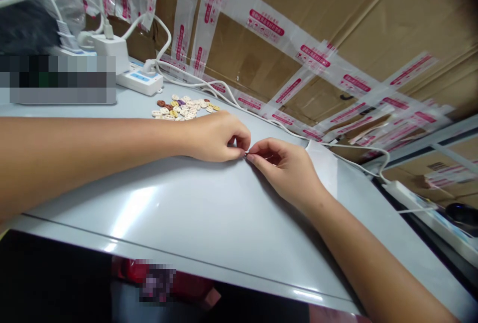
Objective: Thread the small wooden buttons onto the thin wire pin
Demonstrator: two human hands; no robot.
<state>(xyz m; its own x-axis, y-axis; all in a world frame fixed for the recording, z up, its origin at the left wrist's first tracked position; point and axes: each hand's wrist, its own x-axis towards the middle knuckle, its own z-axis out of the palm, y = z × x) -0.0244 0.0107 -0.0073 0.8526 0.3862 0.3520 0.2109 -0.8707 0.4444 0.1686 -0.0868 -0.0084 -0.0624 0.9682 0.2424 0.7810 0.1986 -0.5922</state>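
Observation:
Above the grey table (179, 218), my left hand (220, 136) and my right hand (286, 166) meet fingertip to fingertip. Both are closed in a pinch around a tiny dark item (246, 154) between them, too small to identify. Behind my left wrist lies a loose group of small flat pieces (188, 108), mostly cream, with some brown, yellow and purple ones. My left forearm partly covers the near side of that group.
At the back left stand a white power strip (140, 80) and a white adapter (110, 52) with cables. Taped cardboard (239, 59) lines the far edge. White paper (323, 166) lies beyond my right hand; another strip (429, 213) is at the right.

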